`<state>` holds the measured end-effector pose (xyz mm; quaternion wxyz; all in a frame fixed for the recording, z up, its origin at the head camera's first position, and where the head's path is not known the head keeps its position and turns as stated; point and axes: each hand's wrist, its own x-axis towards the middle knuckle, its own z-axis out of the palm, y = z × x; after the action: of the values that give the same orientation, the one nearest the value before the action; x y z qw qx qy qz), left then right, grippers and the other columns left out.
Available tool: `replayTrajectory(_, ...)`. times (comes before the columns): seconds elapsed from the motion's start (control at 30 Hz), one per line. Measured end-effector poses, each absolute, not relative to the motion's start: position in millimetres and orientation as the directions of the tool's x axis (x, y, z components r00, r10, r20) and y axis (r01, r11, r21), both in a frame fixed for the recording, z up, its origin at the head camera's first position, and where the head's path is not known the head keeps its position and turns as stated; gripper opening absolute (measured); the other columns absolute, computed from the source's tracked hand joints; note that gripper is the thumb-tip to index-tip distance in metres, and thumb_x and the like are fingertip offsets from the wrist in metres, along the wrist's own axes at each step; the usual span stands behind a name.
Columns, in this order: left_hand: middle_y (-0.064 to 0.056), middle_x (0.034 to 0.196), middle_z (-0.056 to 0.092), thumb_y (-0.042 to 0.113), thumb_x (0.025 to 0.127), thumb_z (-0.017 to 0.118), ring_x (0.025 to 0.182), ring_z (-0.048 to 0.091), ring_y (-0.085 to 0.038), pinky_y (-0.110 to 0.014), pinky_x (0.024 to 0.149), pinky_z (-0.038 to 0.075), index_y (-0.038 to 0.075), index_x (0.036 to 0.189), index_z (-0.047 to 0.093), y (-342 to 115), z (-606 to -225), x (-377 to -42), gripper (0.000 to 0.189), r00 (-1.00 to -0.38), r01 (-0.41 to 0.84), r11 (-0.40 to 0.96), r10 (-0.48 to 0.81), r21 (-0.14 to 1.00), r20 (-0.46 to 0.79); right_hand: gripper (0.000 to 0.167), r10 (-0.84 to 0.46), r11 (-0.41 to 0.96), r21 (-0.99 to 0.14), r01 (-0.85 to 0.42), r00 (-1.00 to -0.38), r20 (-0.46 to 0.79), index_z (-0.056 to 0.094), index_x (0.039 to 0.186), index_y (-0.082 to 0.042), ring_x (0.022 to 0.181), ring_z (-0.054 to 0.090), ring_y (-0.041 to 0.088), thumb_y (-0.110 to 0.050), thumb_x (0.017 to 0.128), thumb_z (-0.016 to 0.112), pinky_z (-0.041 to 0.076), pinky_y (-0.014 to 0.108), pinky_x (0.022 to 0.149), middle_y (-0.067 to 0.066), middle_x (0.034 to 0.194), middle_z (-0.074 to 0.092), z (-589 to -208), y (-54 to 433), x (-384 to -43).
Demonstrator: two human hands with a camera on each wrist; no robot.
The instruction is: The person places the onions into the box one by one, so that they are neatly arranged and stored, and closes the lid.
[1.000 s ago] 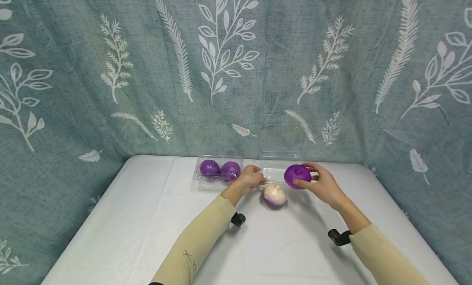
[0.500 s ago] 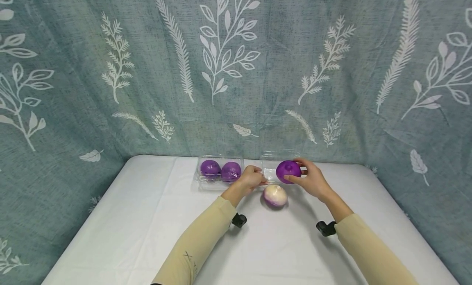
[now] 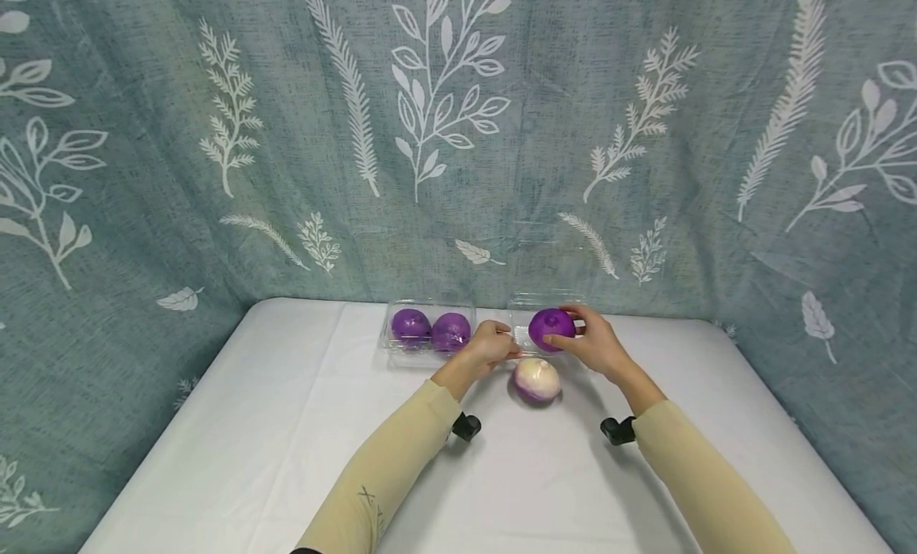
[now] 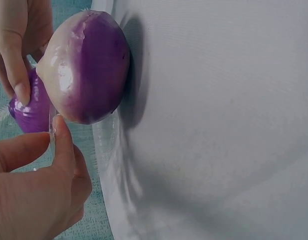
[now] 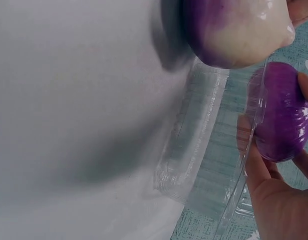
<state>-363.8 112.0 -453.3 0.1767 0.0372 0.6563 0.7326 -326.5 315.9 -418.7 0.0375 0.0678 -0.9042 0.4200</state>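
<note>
My right hand (image 3: 598, 345) grips a purple onion (image 3: 550, 330) by its sides, thumb in front and fingers behind. The onion overlaps an open clear plastic container (image 5: 198, 145) at the table's back edge; in the right wrist view its lower part shows at the container's rim. My left hand (image 3: 491, 345) pinches that container's front left rim between thumb and finger, seen closely in the left wrist view. Just in front of the container lies a white-and-purple turnip (image 3: 536, 380), its pointed tip toward the container.
Left of my left hand stands a second clear container (image 3: 390, 349) with two purple vegetables (image 3: 450, 332) inside. A white cloth (image 3: 286, 427) covers the table. Patterned green curtain (image 3: 322, 140) hangs directly behind and at both sides.
My right hand has carried the purple onion leftward and slightly back, from the container's right side to over its middle. The left hand keeps its pinch on the rim.
</note>
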Motion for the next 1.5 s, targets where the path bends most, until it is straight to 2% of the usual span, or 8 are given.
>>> replayTrajectory(0.27,-0.038,0.135,0.048,-0.019,0.091,0.053,0.104,0.067,-0.039,-0.038,0.096,0.061,-0.019,0.141,0.037,108.4,-434.6,-350.2,0.053,-0.932,-0.243,-0.079,0.296,0.967,-0.210,0.074,-0.108,0.649,-0.748,-0.138,-0.990,0.090,0.043,0.150,0.002,0.118,0.061,0.044,-0.030,0.093,0.078,0.060,0.044,0.092,0.031,0.138,0.053,-419.6,312.3,-340.9)
replayTrajectory(0.5,-0.036,0.138,0.046,-0.019,0.089,0.054,0.098,0.068,-0.034,-0.032,0.092,0.062,-0.019,0.141,0.038,107.1,-432.4,-350.7,0.054,-0.927,-0.251,-0.084,0.309,0.964,-0.215,0.071,-0.129,0.661,-0.731,-0.171,-0.985,0.114,0.046,0.146,0.005,0.117,0.061,0.046,-0.025,0.092,0.079,0.060,0.049,0.094,0.035,0.135,0.055,-424.6,311.0,-351.4)
replayTrajectory(0.67,-0.035,0.139,0.045,-0.020,0.089,0.052,0.103,0.067,-0.036,-0.032,0.091,0.062,-0.019,0.141,0.038,107.8,-432.6,-349.0,0.055,-0.924,-0.253,-0.077,0.313,0.964,-0.218,0.072,-0.130,0.675,-0.720,-0.160,-0.987,0.096,0.046,0.146,0.005,0.121,0.058,0.046,-0.027,0.091,0.080,0.057,0.053,0.098,0.034,0.136,0.055,-428.9,310.5,-353.7)
replayTrajectory(0.8,-0.034,0.136,0.046,-0.021,0.086,0.052,0.099,0.067,-0.035,-0.032,0.090,0.063,-0.019,0.140,0.039,108.8,-434.6,-348.2,0.056,-0.927,-0.254,-0.078,0.303,0.964,-0.220,0.072,-0.134,0.687,-0.712,-0.146,-0.988,0.074,0.046,0.146,0.004,0.124,0.055,0.046,-0.028,0.091,0.079,0.055,0.056,0.101,0.033,0.137,0.055,-432.8,309.5,-356.2)
replayTrajectory(0.97,-0.034,0.132,0.050,-0.022,0.085,0.053,0.088,0.066,-0.027,-0.032,0.090,0.063,-0.018,0.139,0.041,109.1,-436.5,-346.8,0.056,-0.930,-0.251,-0.069,0.294,0.966,-0.221,0.069,-0.154,0.693,-0.702,-0.163,-0.985,0.076,0.048,0.143,0.004,0.121,0.057,0.045,-0.026,0.091,0.080,0.055,0.056,0.100,0.031,0.132,0.058,-437.3,307.2,-358.9)
replayTrajectory(1.17,-0.032,0.124,0.054,-0.021,0.085,0.056,0.088,0.066,-0.027,-0.033,0.091,0.062,-0.018,0.138,0.042,109.1,-439.2,-345.2,0.055,-0.932,-0.249,-0.055,0.285,0.967,-0.224,0.070,-0.189,0.720,-0.667,-0.190,-0.979,0.075,0.047,0.143,0.010,0.117,0.060,0.046,-0.025,0.091,0.080,0.055,0.056,0.100,0.033,0.128,0.059,-440.9,303.9,-360.9)
replayTrajectory(1.5,-0.027,0.121,0.055,-0.020,0.086,0.058,0.085,0.064,-0.023,-0.031,0.089,0.063,-0.017,0.137,0.043,107.9,-437.3,-348.1,0.054,-0.934,-0.236,-0.052,0.287,0.970,-0.212,0.077,-0.225,0.750,-0.637,-0.181,-0.974,0.012,0.037,0.149,0.014,0.129,0.052,0.052,-0.028,0.096,0.073,0.046,0.060,0.111,0.040,0.138,0.051,-435.5,301.7,-364.2)
